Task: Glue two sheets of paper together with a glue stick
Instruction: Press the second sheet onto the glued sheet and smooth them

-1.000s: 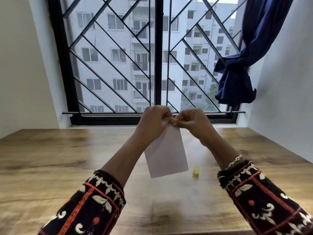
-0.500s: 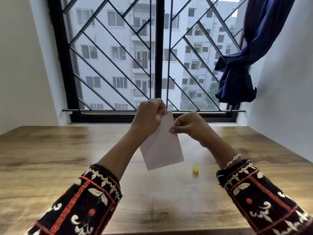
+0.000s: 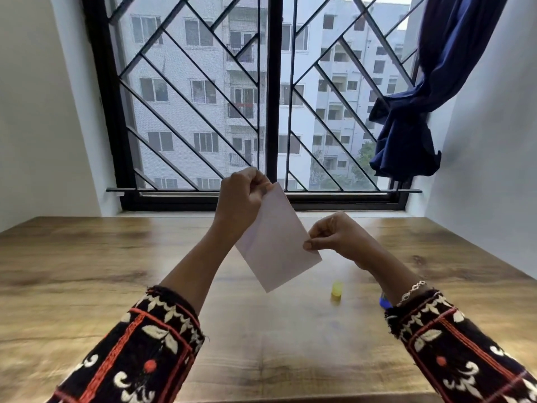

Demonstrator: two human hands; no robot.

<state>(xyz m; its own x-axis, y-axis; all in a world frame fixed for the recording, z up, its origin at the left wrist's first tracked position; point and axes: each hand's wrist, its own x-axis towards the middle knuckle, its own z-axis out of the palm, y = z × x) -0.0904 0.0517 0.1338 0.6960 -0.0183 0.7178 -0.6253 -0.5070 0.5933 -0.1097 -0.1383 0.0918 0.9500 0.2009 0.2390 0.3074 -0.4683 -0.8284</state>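
Note:
A white sheet of paper (image 3: 276, 242) hangs tilted in the air above the wooden table (image 3: 87, 271). My left hand (image 3: 241, 199) pinches its top corner in front of the window sill. My right hand (image 3: 334, 237) pinches its right edge lower down. Whether this is one sheet or two pressed together cannot be told. A small yellow cap (image 3: 337, 290) stands on the table below the paper. A blue object (image 3: 385, 302), perhaps the glue stick, peeks out from behind my right wrist, mostly hidden.
A barred window (image 3: 270, 97) fills the far wall behind the table. A dark blue curtain (image 3: 412, 126) is bunched up at the right side. White walls close in on both sides.
Both hands held the paper's top edge together. My right hand has slid down along the right edge, and the paper has tilted and risen slightly with my left hand.

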